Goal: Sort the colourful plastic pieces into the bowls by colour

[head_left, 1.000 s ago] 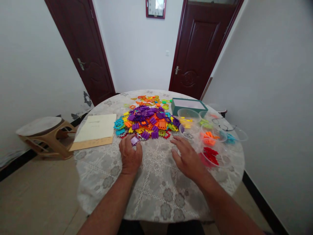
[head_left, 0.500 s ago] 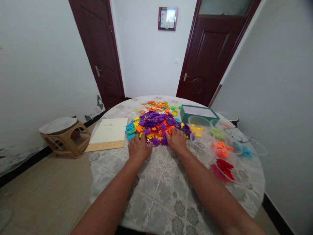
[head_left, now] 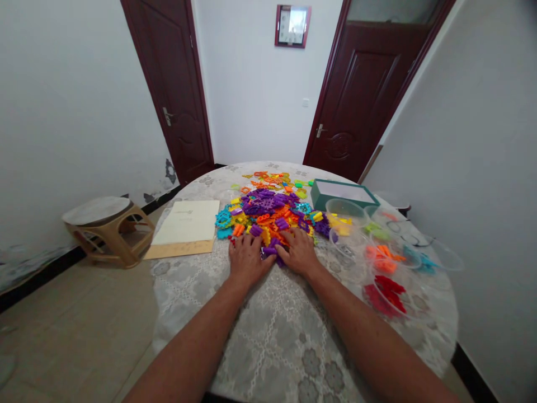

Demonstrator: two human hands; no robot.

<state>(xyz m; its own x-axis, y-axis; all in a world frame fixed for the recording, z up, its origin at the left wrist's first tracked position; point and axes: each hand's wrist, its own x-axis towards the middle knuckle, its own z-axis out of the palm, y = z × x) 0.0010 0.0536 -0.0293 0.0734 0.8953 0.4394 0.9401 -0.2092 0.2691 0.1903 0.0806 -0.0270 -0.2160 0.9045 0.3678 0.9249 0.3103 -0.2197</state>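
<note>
No text was legible: numerals on the wall clock, at twelve o'clock, blurred; marks on the pad, at ten o'clock, were faint.

At the centre of the frame, the pile mixes purple, orange, yellow and turquoise, purple thickest on top. Right of centre, the box is green with a pale inside; clear tubs at right show yellow, lime, orange, blue and red contents. The bench's cloth is grey, patterned with darker flowers and pale chain-like lines. Left of centre, the paper is cream above a tan strip. The stool, far left, is tan with a whitish top. Upper left and right, the doors are dark red-brown; the clock, top centre, has a red frame.
</note>
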